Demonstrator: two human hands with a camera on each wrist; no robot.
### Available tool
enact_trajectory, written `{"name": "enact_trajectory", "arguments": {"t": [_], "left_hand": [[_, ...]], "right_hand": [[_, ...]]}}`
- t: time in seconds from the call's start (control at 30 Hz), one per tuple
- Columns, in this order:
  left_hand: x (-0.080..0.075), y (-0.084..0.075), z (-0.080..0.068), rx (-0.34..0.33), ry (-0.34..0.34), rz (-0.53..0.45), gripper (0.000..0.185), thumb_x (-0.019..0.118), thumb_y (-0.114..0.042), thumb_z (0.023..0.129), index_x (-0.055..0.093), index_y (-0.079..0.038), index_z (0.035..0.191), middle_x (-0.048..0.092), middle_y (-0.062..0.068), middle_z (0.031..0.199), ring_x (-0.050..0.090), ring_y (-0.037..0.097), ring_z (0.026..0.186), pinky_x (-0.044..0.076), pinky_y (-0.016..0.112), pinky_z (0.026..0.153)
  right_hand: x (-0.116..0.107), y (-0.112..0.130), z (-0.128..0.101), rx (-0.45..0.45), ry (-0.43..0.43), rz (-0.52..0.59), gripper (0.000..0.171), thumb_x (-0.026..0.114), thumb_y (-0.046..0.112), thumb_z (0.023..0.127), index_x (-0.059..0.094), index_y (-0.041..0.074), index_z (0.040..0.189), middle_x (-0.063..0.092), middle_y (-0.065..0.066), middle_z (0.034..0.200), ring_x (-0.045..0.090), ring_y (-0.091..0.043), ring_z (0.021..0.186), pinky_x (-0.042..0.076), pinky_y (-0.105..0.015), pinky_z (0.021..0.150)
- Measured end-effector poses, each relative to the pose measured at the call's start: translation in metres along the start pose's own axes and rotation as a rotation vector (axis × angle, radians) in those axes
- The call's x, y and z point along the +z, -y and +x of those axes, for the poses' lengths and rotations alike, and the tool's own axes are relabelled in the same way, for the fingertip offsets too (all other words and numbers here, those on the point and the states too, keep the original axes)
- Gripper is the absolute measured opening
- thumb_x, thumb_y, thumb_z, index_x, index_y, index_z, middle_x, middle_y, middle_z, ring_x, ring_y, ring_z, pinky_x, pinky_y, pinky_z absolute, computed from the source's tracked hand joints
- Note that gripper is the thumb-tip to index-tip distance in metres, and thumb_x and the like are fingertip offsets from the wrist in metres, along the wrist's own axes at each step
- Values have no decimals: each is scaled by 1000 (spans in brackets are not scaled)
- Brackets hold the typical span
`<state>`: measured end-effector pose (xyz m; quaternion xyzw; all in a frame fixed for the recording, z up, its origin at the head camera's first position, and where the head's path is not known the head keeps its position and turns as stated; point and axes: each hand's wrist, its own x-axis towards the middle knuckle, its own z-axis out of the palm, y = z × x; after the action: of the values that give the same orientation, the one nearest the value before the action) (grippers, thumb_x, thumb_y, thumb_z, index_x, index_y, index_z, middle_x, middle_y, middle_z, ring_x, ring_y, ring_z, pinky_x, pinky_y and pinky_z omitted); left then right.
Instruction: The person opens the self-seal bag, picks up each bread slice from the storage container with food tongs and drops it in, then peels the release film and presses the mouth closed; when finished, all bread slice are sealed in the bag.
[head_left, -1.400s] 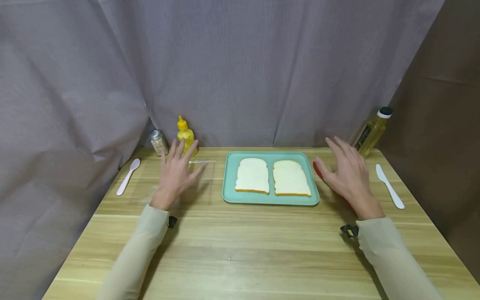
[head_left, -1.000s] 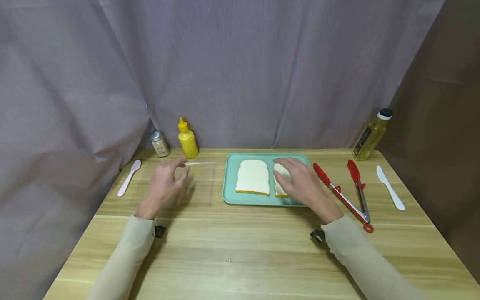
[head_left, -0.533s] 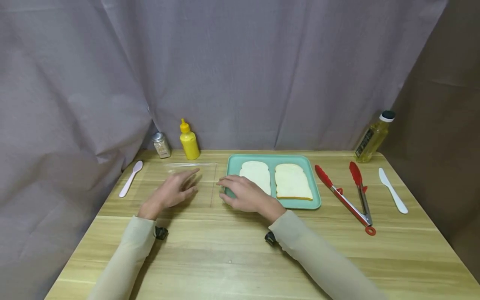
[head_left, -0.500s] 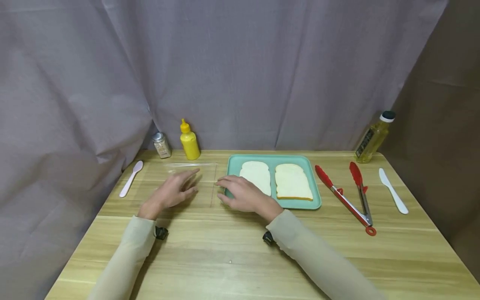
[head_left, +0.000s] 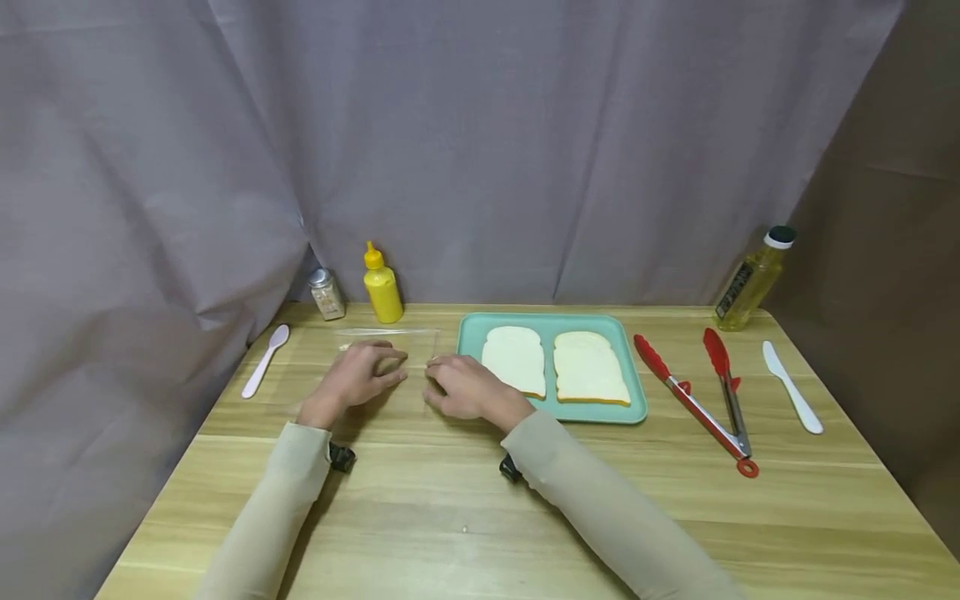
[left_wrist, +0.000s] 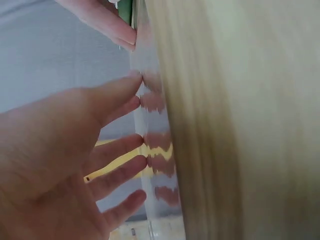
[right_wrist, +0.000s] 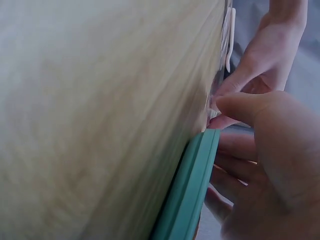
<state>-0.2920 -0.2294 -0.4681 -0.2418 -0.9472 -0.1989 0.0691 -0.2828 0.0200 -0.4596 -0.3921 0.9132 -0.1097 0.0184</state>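
A flat, see-through piece of plastic [head_left: 415, 340], like a clear bag, lies on the table left of the tray. Over its middle is my left hand [head_left: 356, 377]; in the left wrist view the spread fingertips [left_wrist: 134, 167] meet its shiny surface. My right hand [head_left: 467, 387] is at the plastic's right edge, bent fingers pointing left, thumb apart from them in the head view. Its fingers are partly hidden behind the tray rim in the right wrist view. Two slices of white bread, one left [head_left: 513, 360] and one right [head_left: 591, 367], lie on the green tray [head_left: 551, 407].
Red-tipped tongs [head_left: 701, 410] lie spread right of the tray, beside a white knife [head_left: 791, 387]. An oil bottle [head_left: 752, 285] stands at the back right. At the back left are a yellow squeeze bottle [head_left: 383, 292] and a shaker jar [head_left: 327, 298], with a pink spoon [head_left: 266, 361] nearby.
My right hand has swept left from beside the tongs, across the tray, to the plastic's edge. My left hand has lowered onto the plastic and shifted slightly right.
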Motion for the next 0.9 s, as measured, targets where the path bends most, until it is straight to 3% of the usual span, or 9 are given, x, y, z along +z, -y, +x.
{"name": "enact_trajectory", "arguments": {"t": [0.3,0.6,0.7,0.77,0.83,0.9], "left_hand": [[-2,-2,0,-30,-42,62,20,81,-22,99,84,-11,116,75,17,138,71,41,127,55,63,109],[-10,1,-5,-51,-87,-86,19,77,-15,102,82,-7,118,79,16,129,74,37,124,55,56,114],[-12,2,-6,-84,-107,-131,19,74,-15,104,81,-7,120,80,14,127,79,33,92,61,54,103],[-14,2,-7,-104,-121,-154,20,73,-16,105,81,-8,122,80,14,127,72,31,71,63,52,93],[-17,3,-8,-116,-147,-170,20,72,-17,106,81,-9,122,80,13,126,72,31,71,62,51,92],[-19,3,-9,-107,-185,-188,20,71,-18,106,80,-9,122,81,13,125,78,33,88,62,52,98]], "right_hand": [[0,2,-1,-3,3,-5,43,58,31,111,69,2,141,65,-14,153,62,-33,142,48,-43,124],[1,1,-2,8,11,47,43,56,26,113,62,12,153,58,-15,160,55,-33,150,41,-47,129],[1,1,-2,-10,-12,27,41,55,20,112,64,13,152,63,-14,155,60,-31,144,46,-46,125],[2,1,-2,-24,-25,10,40,53,17,112,65,13,150,64,-14,153,62,-31,142,48,-46,124],[3,1,-2,-23,-21,0,40,52,16,113,65,12,150,61,-13,156,59,-31,145,46,-46,125],[3,0,-2,-12,-13,-1,40,52,15,113,64,13,151,57,-13,162,54,-31,151,43,-46,128]]}}
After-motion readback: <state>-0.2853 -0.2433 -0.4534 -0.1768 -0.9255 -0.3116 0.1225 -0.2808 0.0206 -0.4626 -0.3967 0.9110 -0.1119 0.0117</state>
